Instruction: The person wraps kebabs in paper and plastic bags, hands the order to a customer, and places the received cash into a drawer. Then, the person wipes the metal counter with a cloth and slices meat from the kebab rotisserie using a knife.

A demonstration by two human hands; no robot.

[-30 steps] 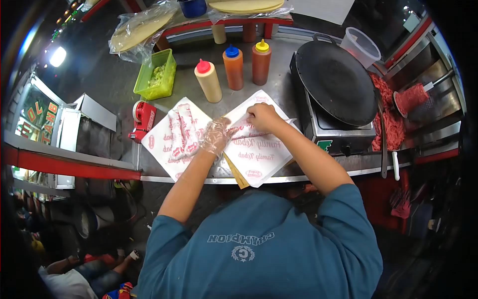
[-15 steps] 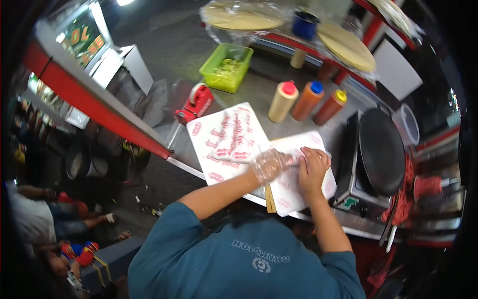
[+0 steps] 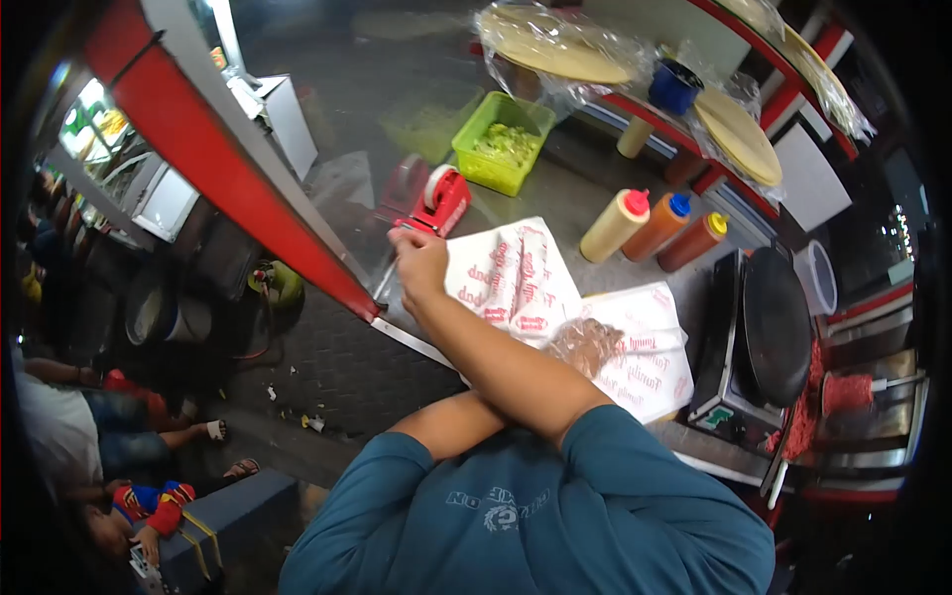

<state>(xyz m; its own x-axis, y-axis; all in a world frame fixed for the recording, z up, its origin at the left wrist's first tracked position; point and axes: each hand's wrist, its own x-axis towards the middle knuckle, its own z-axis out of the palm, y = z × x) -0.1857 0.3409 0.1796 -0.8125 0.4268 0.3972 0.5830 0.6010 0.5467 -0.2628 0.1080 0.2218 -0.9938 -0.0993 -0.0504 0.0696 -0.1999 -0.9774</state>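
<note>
My forearms cross in front of me. My left hand (image 3: 587,347), in a clear plastic glove, presses closed on a folded paper wrapper (image 3: 645,362) with red "Family Kebab" print; what the wrapper contains is hidden. My bare right hand (image 3: 421,263) reaches to the left, its fingers pinched at the front end of a red tape dispenser (image 3: 446,203) with a roll of tape in it. The tape end between the fingers is too small to make out clearly. Beside my right forearm, another printed paper wrap (image 3: 516,268) lies on white sheets.
Behind stands a green basket (image 3: 491,178) of chopped vegetables. Three sauce bottles (image 3: 615,226) stand right of it. A black round griddle (image 3: 775,319) is at the right. Covered stacks of flatbread (image 3: 555,45) sit on the shelf. A red post (image 3: 238,178) rises at the left.
My right hand has left the wrapper and crossed over my left arm to the tape dispenser. My left hand stays on the wrapper. The view has shifted left.
</note>
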